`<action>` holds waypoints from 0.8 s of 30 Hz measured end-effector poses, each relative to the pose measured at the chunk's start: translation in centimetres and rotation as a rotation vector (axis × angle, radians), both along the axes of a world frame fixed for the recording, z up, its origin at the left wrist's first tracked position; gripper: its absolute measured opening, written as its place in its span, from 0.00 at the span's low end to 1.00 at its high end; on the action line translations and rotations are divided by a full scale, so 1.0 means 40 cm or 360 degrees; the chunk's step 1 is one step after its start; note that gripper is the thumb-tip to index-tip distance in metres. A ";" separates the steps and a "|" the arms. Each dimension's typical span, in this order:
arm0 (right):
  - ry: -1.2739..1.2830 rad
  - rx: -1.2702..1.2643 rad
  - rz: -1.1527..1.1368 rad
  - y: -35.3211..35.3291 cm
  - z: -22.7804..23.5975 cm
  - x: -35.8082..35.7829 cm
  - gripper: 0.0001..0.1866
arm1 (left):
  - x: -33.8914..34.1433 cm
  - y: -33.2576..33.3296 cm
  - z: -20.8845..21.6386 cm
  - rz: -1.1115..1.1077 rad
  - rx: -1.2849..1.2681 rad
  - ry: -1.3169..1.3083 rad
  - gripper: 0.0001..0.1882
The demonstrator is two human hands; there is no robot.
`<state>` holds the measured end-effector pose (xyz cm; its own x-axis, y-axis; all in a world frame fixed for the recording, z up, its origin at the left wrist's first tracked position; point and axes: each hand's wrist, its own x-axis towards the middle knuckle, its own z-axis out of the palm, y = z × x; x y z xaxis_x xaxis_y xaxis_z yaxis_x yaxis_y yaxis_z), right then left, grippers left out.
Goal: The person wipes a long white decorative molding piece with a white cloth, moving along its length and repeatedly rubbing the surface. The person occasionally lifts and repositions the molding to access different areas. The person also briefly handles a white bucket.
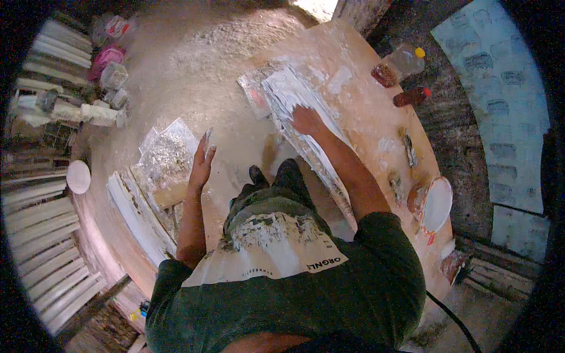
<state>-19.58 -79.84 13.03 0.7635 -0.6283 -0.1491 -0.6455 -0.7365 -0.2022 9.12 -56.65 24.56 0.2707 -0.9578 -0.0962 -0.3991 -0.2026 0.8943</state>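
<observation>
My right hand (pixel 308 120) lies flat with its fingers apart on a long, narrow white piece (pixel 286 88) that looks coated in wet white paste. This piece rests along the edge of a brown worktop (pixel 359 115) smeared with white. On the left, my left hand (pixel 202 162) is held up with straight fingers and grips nothing; white residue coats its fingertips. Beside it lies a crumpled clear plastic sheet (pixel 170 144) with whitish stuff on it. Farther left is another long white strip (pixel 135 215) in a dirty frame. Under my right forearm, part of the coated piece is hidden.
A large bottle with a yellow cap (pixel 405 63) and a small dark bottle with a red cap (pixel 412 96) stand at the worktop's far right. Nearer is a bucket of white material (pixel 436 206). White slats (pixel 53 253) are stacked at left, near a white disc (pixel 78 177).
</observation>
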 end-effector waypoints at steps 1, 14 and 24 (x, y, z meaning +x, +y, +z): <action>-0.0013 -0.0041 0.0089 -0.007 -0.006 0.020 0.23 | 0.013 -0.010 -0.007 -0.0015 0.0034 0.0014 0.27; 0.0195 0.0403 -0.0293 0.082 0.086 0.011 0.21 | 0.071 -0.332 -0.005 -0.0497 0.0232 -0.0057 0.28; -0.0512 -0.0275 -0.1643 0.069 0.082 0.051 0.26 | 0.072 -0.780 -0.037 -0.0963 0.0094 -0.0012 0.25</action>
